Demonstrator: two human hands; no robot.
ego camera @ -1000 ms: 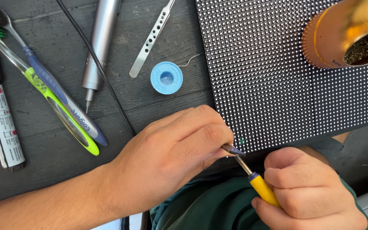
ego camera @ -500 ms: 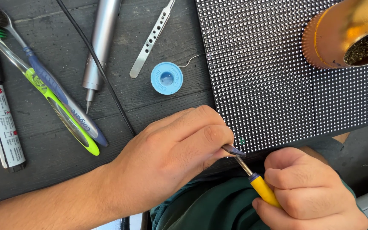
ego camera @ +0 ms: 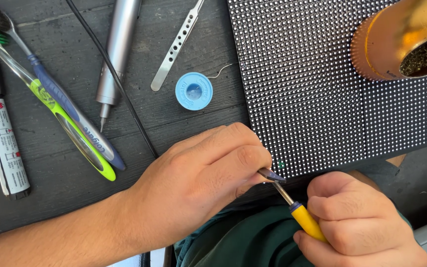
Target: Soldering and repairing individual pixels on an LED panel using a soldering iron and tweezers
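Observation:
A black panel (ego camera: pixel 322 89) covered in rows of small white dots lies on the dark wooden table (ego camera: pixel 50 198). My left hand (ego camera: pixel 203 183) pinches dark tweezers (ego camera: pixel 271 175) at the panel's near left corner. My right hand (ego camera: pixel 357 222) grips a yellow-handled tool (ego camera: pixel 305 220) whose thin metal shaft (ego camera: pixel 283 194) meets the tweezers' tips. A tiny green spot (ego camera: pixel 281 164) shows on the panel just above those tips.
A gold metal nozzle (ego camera: pixel 401 42) hangs over the panel's far right. A blue solder spool (ego camera: pixel 193 91), silver tweezers (ego camera: pixel 176 47), a silver pen-shaped tool (ego camera: pixel 117 54), a black cable (ego camera: pixel 109 74), two toothbrushes (ego camera: pixel 60 113) and a marker-like tube (ego camera: pixel 3 148) lie left.

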